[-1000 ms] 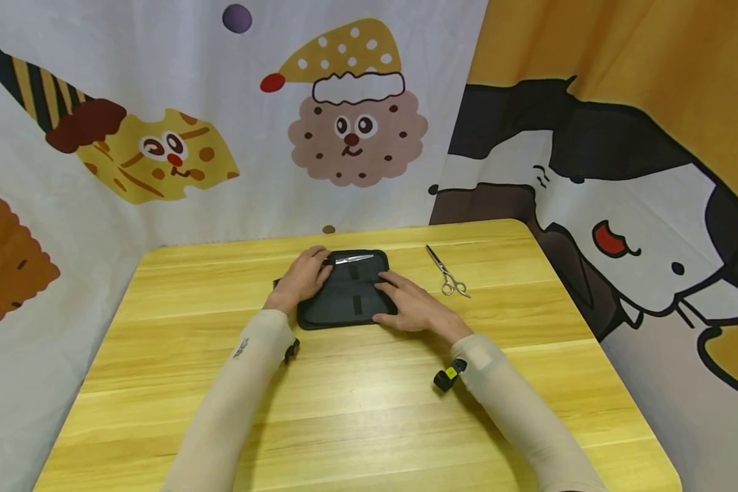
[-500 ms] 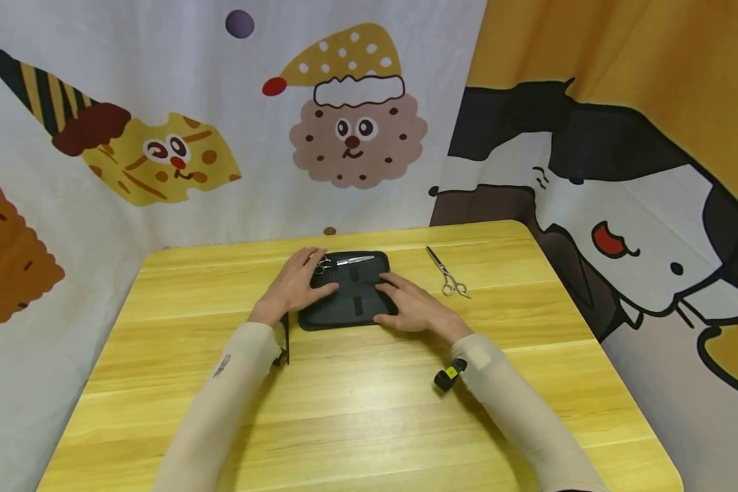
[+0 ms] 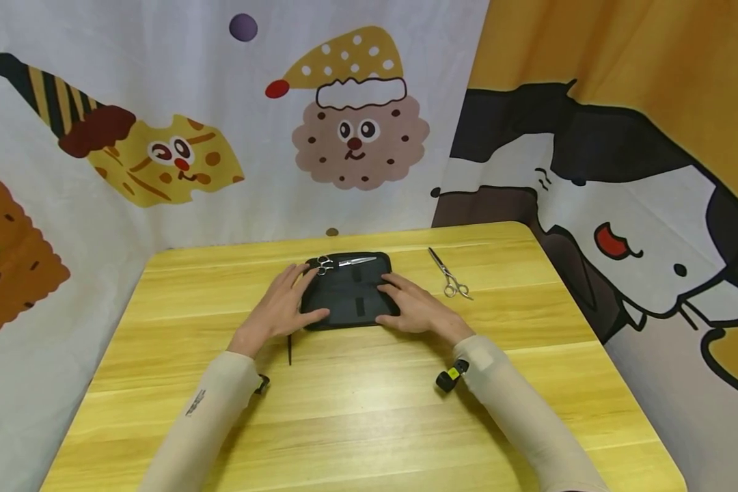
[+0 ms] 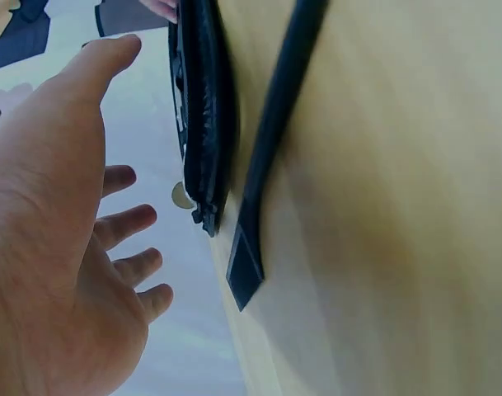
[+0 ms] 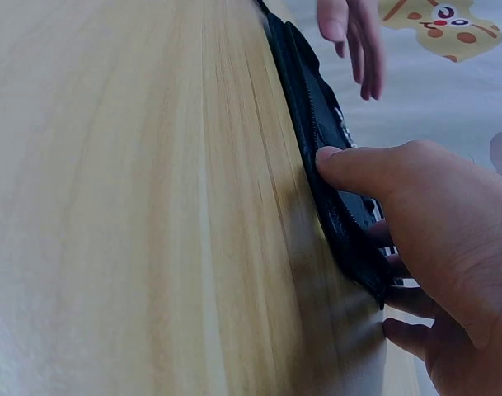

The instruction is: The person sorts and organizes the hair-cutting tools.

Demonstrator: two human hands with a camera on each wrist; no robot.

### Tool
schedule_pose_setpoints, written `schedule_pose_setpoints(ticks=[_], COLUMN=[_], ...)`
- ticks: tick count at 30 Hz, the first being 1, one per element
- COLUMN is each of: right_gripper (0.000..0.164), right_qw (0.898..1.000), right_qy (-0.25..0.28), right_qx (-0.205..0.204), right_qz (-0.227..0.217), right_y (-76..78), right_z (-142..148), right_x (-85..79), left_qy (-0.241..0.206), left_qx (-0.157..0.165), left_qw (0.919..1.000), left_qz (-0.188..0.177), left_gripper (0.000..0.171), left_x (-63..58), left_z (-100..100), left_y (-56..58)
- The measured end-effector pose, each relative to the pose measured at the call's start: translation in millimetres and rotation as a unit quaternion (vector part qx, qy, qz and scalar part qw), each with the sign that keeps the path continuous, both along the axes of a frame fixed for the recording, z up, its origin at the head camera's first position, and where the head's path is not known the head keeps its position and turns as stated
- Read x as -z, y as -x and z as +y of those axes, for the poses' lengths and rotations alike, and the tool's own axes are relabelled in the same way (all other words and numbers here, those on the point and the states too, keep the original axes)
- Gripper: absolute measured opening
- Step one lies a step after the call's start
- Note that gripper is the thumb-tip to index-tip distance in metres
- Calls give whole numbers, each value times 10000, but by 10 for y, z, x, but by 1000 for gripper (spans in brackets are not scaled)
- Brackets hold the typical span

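Observation:
An unfolded black zip case [image 3: 341, 301] lies on the table, with silver scissors [image 3: 357, 261] along its far side. My right hand [image 3: 421, 307] rests at the case's right edge, fingers spread. In the right wrist view, my thumb [image 5: 341, 165] touches the zipped rim. My left hand [image 3: 277, 307] is spread at the case's left side with nothing in its grasp. In the left wrist view, its fingers stand apart from the case [image 4: 205, 107]. A long thin black strip [image 4: 271, 140] with a pointed end lies beside the case, partly hidden by my left hand in the head view.
A second pair of scissors [image 3: 449, 273] lies on the wooden table [image 3: 369, 410], right of the case. Behind the table hangs a cartoon-printed curtain [image 3: 252, 212].
My left hand has drawn back left and nearer from the case's far left corner, uncovering the handles of the scissors in it and part of the black strip. My right hand stays put.

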State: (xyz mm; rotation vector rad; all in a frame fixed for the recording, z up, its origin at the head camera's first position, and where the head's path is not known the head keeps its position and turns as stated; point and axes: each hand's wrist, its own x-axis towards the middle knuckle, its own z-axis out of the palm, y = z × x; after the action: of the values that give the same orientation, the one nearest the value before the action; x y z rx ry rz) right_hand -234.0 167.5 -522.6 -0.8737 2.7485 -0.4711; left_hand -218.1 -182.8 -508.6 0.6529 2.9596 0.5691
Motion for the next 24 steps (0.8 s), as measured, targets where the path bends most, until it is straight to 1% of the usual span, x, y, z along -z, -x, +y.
schedule_pose_setpoints(ticks=[5, 10, 17, 21, 24], right_gripper=[84, 84, 84, 85, 84], right_qw=[10000, 10000, 10000, 10000, 10000], right_qy=[9, -3, 31, 32, 25], right_qx=[12, 2, 34, 62, 75], right_qz=[13, 37, 4, -27, -55], right_y=[-2, 2, 0, -8, -12], right_z=[-2, -2, -2, -3, -6], right_x=[-13, 7, 11, -3, -8], left_qy=[34, 132, 197, 168, 132], left_qx=[121, 237, 183, 155, 157], left_qw=[9999, 9996, 9994, 9994, 9995], left_qz=[30, -24, -220, -279, -252], left_gripper=[101, 96, 89, 82, 77], left_x=[16, 42, 67, 73, 76], left_z=[-10, 10, 42, 46, 45], left_y=[-150, -236, -285, -288, -293])
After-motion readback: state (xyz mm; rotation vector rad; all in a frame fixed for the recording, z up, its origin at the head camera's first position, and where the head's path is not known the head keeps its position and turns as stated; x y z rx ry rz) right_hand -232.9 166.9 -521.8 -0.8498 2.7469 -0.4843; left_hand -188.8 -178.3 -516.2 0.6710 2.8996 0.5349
